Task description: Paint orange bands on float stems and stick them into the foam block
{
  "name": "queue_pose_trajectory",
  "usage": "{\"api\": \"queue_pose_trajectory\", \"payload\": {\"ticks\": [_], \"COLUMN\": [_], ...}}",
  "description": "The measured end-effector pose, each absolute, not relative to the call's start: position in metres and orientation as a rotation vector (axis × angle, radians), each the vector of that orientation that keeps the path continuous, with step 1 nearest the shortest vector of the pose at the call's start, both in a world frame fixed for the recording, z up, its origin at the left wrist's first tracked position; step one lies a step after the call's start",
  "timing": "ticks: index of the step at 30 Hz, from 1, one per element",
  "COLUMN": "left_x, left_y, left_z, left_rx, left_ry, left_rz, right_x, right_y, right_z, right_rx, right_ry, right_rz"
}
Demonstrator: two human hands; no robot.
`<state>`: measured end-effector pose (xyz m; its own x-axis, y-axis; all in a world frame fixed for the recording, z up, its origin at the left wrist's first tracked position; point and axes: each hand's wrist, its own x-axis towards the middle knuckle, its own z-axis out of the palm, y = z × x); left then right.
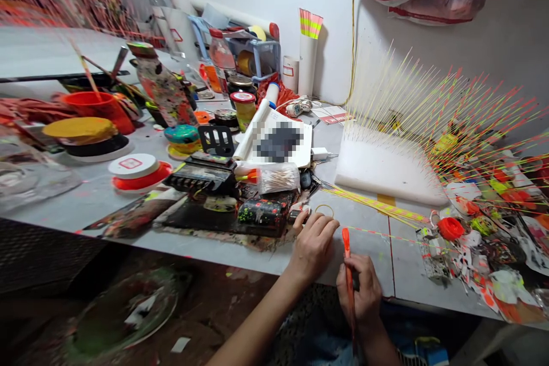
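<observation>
My right hand (pixel 360 286) is closed round the handle of a paintbrush (pixel 350 286), its orange-coated tip pointing up and away from me. Beside it, my left hand (pixel 315 243) has its fingers bent and pressed together at the end of a small paint-spotted black motor (pixel 263 213). A thin striped stick (pixel 381 234) in pink and yellow-green runs from near those fingers across the table to the right. What lies under the left fingertips is hidden. Just behind them lies a yellowish ring (pixel 325 210).
A white foam block (pixel 386 168) bristles with thin coloured sticks; more sticks (pixel 381 206) lie before it. Paint-stained scraps and an orange cup (pixel 450 229) crowd the right. Jars, a cotton-swab pack (pixel 278 178), a notebook (pixel 285 137) and a red cup (pixel 100 110) stand behind and left.
</observation>
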<state>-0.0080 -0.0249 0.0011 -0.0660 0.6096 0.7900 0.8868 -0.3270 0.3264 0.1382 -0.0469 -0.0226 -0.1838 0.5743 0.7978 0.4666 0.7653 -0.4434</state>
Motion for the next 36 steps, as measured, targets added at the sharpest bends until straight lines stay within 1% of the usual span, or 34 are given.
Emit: {"api": "queue_pose_trajectory", "payload": {"ticks": [20,29,36], "left_x": [-0.009,-0.033,-0.036], "left_y": [-0.027,-0.031,-0.032], "left_z": [0.001,0.001,-0.002], "left_rx": [-1.927,-1.899,-1.86], "left_ry": [-1.653,-1.594,-1.565], "left_rz": [-1.345,-1.302,-1.318], "right_x": [0.137,0.13,0.116], "right_y": [-0.045,-0.054,-0.053], "right_z": [-0.024,-0.02,-0.022], "right_rx": [-0.844,-0.756,-0.765], "right_ry": [-1.847,-1.865,-1.867], "right_rz": [0.118,0.21,0.174]}}
